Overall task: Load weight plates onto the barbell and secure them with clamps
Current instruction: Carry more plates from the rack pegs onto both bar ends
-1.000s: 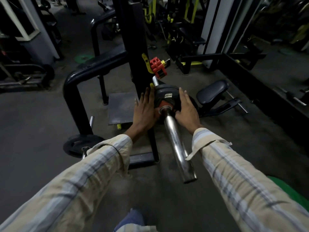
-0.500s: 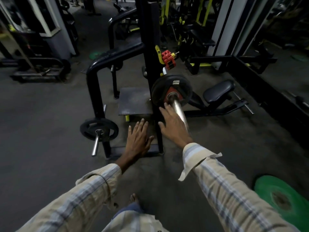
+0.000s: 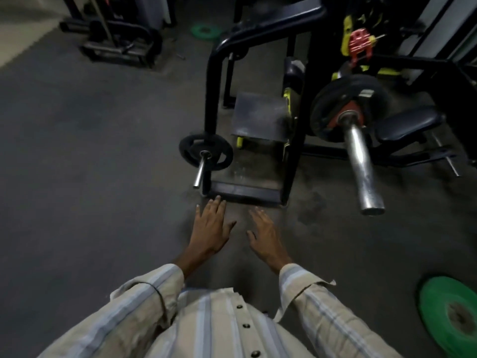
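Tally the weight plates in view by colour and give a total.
Black plates: 2, one on the barbell sleeve and one on the rack's storage peg.
Green plates: 2, one on the floor at lower right and one far back on the floor.
Total: 4

- One view only, from a camera worn on the person's head, so no second view shares the scene.
- It looks forward and steeply down: the striped shirt (image 3: 219,321) fills the bottom edge, directly below the lens.
- The barbell (image 3: 361,161) sleeve end points toward the camera, up and right of the shirt, fairly near.
- Wide-angle bending shows at the edges; machines beyond the barbell are dim, probably farther off.
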